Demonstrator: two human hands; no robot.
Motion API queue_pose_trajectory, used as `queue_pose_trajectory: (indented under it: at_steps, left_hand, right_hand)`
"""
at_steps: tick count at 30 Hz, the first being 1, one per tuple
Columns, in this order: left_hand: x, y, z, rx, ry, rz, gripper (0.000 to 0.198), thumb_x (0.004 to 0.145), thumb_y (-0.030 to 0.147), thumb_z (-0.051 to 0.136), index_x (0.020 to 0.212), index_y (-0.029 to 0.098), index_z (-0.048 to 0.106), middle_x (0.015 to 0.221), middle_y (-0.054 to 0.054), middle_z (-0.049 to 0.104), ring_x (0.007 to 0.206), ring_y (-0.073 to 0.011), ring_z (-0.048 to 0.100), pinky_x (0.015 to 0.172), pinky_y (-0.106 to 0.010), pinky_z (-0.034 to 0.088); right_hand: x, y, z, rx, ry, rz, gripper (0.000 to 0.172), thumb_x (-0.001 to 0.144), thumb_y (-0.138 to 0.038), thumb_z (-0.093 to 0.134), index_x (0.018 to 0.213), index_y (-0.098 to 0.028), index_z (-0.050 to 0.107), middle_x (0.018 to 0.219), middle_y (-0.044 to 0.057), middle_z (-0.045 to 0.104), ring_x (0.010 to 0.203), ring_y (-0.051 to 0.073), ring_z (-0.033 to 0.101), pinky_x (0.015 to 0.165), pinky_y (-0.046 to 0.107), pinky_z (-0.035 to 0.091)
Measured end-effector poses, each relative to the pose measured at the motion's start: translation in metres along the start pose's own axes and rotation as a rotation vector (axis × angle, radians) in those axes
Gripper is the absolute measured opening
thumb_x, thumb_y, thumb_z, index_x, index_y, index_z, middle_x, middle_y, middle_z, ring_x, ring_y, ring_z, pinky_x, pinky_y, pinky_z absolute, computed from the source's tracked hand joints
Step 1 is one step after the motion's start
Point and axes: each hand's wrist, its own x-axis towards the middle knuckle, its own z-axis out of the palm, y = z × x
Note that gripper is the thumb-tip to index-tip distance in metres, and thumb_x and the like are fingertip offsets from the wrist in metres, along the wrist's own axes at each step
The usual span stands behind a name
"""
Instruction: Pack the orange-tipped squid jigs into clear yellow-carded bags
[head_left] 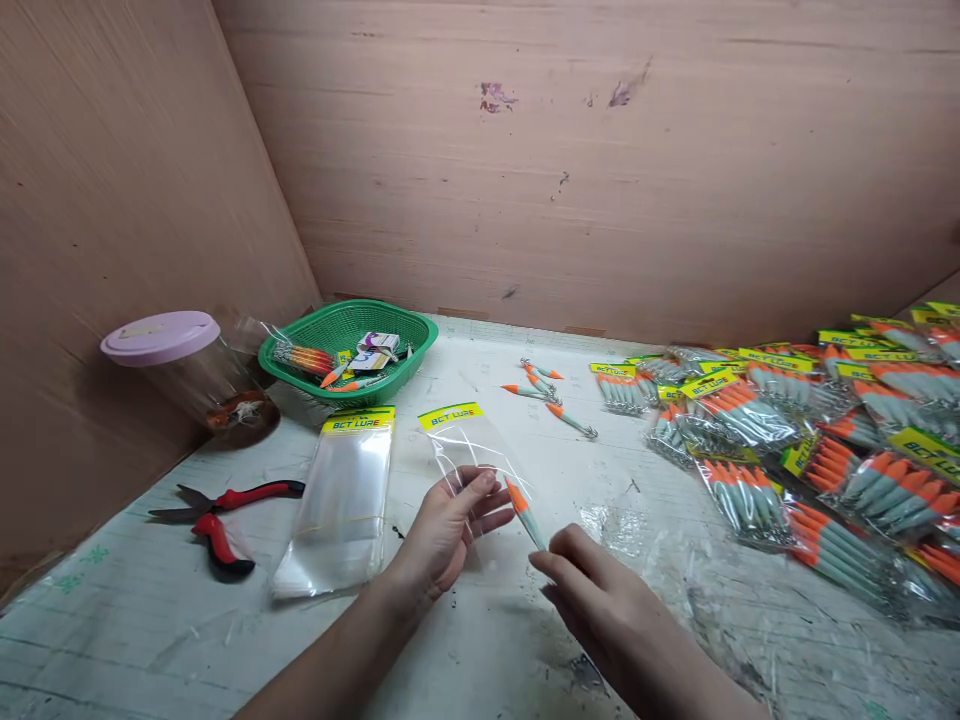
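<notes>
Left hand (448, 528) is pinching a clear bag (471, 448), right hand (604, 600) is gripping an orange-tipped lure (526, 513) (tip at the bag's edge); green basket (341, 318) is holding more lures (307, 357).

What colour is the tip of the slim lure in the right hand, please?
Orange, on the slim grey-green lure; head view.

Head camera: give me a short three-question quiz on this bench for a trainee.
1. True or false: the left hand holds a clear bag with a yellow header.
2. The lure pinched by the right hand has a tip coloured: A blue, B orange, C black.
3. Fill in: the red-handled pliers lie to the ___ of the stack of empty bags.
Key: 1 true; 2 B; 3 left.
</notes>
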Motion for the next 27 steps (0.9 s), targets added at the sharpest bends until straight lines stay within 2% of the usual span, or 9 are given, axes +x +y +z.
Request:
queue_pose_trajectory:
  at_steps: [5,8,11,17,19,21,22,25,27]
  left_hand:
    - [-0.01,-0.007,0.006,0.01,-0.218,-0.04,0.028,0.078,0.023,0.069,0.102,0.013,0.06,0.095,-0.01,0.07,0.076,-0.0167,0.068,0.071,-0.028,0.055]
    - [-0.015,-0.009,0.007,-0.046,-0.277,-0.091,0.032,0.088,0.036,0.054,0.113,0.014,0.055,0.109,-0.015,0.068,0.083,-0.0208,0.069,0.073,-0.033,0.054]
    - [-0.019,-0.012,0.008,-0.129,-0.354,-0.121,0.037,0.094,0.038,0.041,0.12,0.013,0.049,0.114,-0.019,0.066,0.097,-0.026,0.067,0.086,-0.04,0.05]
    - [-0.022,-0.021,0.01,-0.263,-0.467,-0.188,0.036,0.095,0.03,0.039,0.122,0.008,0.048,0.12,-0.022,0.063,0.11,-0.0255,0.062,0.099,-0.039,0.042]
    - [-0.023,-0.022,0.01,-0.336,-0.487,-0.214,0.036,0.094,0.031,0.041,0.121,0.009,0.05,0.122,-0.02,0.062,0.108,-0.0257,0.062,0.098,-0.04,0.043]
    - [-0.024,-0.023,0.01,-0.417,-0.506,-0.23,0.035,0.093,0.031,0.044,0.12,0.01,0.052,0.125,-0.018,0.061,0.11,-0.0269,0.061,0.099,-0.04,0.043]
    - [-0.024,-0.024,0.01,-0.451,-0.514,-0.242,0.037,0.092,0.032,0.046,0.12,0.009,0.053,0.125,-0.018,0.061,0.111,-0.0277,0.06,0.1,-0.04,0.042]
    - [-0.024,-0.027,0.01,-0.514,-0.479,-0.29,0.045,0.089,0.038,0.049,0.116,0.003,0.054,0.117,-0.021,0.064,0.11,-0.0284,0.061,0.103,-0.038,0.041]
    - [-0.023,-0.029,0.01,-0.516,-0.384,-0.29,0.044,0.088,0.04,0.052,0.112,0.003,0.055,0.111,-0.021,0.066,0.104,-0.0285,0.064,0.099,-0.04,0.045]
  right_hand:
    - [0.007,0.0,0.017,0.045,0.235,-0.004,0.029,0.09,-0.006,0.042,0.115,-0.016,0.052,0.098,0.011,0.06,0.086,0.016,0.059,0.071,0.026,0.053]
    - [0.007,-0.001,0.016,0.04,0.348,-0.073,0.031,0.087,-0.003,0.048,0.116,-0.014,0.053,0.105,0.014,0.061,0.093,0.019,0.058,0.075,0.032,0.054]
    - [0.008,-0.001,0.012,0.022,0.362,-0.142,0.037,0.087,-0.001,0.047,0.122,-0.011,0.052,0.111,0.017,0.062,0.099,0.022,0.057,0.078,0.038,0.054]
    - [0.005,-0.002,0.001,-0.078,0.291,-0.245,0.037,0.09,-0.004,0.04,0.124,-0.007,0.053,0.119,0.018,0.058,0.114,0.025,0.051,0.087,0.038,0.051]
    - [0.002,-0.002,-0.004,-0.192,0.422,-0.156,0.032,0.086,-0.007,0.05,0.117,-0.014,0.059,0.113,0.014,0.057,0.109,0.025,0.052,0.085,0.037,0.049]
    - [0.002,0.0,-0.011,-0.209,0.562,0.065,0.026,0.081,-0.013,0.062,0.107,-0.019,0.06,0.105,0.01,0.057,0.097,0.022,0.055,0.08,0.036,0.049]
    - [0.003,0.002,-0.016,-0.13,0.562,0.193,0.023,0.081,-0.018,0.064,0.103,-0.02,0.059,0.098,0.008,0.057,0.089,0.02,0.056,0.075,0.034,0.05]
    - [0.011,0.003,-0.028,0.311,0.299,0.45,0.01,0.087,-0.029,0.055,0.09,-0.02,0.051,0.075,0.001,0.055,0.063,0.012,0.054,0.056,0.024,0.049]
    - [0.017,0.002,-0.035,0.484,0.196,0.526,0.015,0.089,-0.033,0.053,0.083,-0.021,0.047,0.064,-0.003,0.049,0.054,0.009,0.05,0.049,0.021,0.045]
